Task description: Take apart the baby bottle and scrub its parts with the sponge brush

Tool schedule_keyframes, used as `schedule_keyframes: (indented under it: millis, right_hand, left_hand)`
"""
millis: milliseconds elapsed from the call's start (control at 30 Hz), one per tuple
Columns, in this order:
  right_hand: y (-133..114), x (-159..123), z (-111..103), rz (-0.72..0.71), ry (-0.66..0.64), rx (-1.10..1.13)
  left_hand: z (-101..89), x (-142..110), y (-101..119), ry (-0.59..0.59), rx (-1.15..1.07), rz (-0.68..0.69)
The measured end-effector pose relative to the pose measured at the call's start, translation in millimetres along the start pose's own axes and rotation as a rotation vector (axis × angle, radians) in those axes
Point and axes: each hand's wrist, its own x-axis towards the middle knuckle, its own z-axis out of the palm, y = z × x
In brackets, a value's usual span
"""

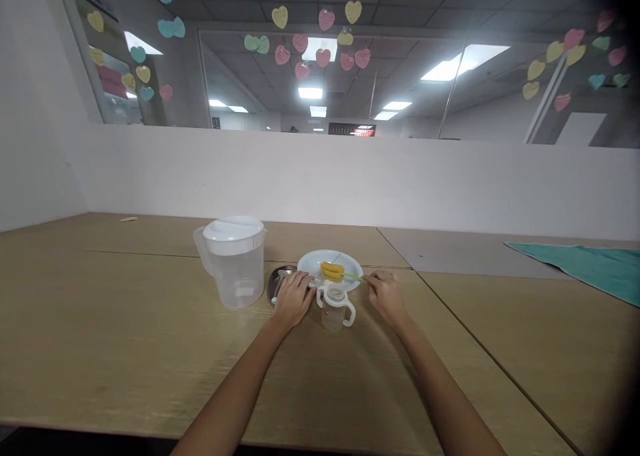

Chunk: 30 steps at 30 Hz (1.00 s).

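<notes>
My right hand (386, 295) is closed on the thin green handle of a sponge bottle brush (333, 271). The brush's yellow head lies over the white plate (355, 263). My left hand (295, 299) has its fingers stretched forward at the plate's left edge, over the side of a round metal dish (273, 285). Between both hands, nearer to me, stands a small clear baby cup (333, 315) with two white handles and an open top. Something shiny sits in the metal dish, partly hidden by my left hand.
A clear lidded pitcher (239, 263) stands left of the dish. Far right, a green cloth (590, 264) lies on the table (125, 349). A small flat wooden piece (129, 219) lies at the back left. Behind the table rises a white wall (320, 179) with windows above.
</notes>
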Motion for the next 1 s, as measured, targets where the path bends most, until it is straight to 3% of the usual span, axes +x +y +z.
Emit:
schedule_keyframes:
  millis: [167,333,533,1000]
  right_hand:
    - [4.7,-0.4,-6.6,-0.002,0.044,0.062]
    - [-2.8,-2.0,-1.3,-0.044,-0.020,0.081]
    - [-13.8,-4.0,4.8,-0.055,-0.117,-0.036]
    - [-27.7,-3.4,-8.1,0.068,-0.204,-0.276]
  left_hand:
    - [2.4,-0.7,-0.9,0.021,0.021,-0.023]
    - [4.2,-1.5,-0.2,-0.011,0.047,-0.019]
    - [3.6,-1.5,2.1,-0.020,0.050,-0.024]
    - [4.8,-2.1,1.1,-0.022,0.032,-0.025]
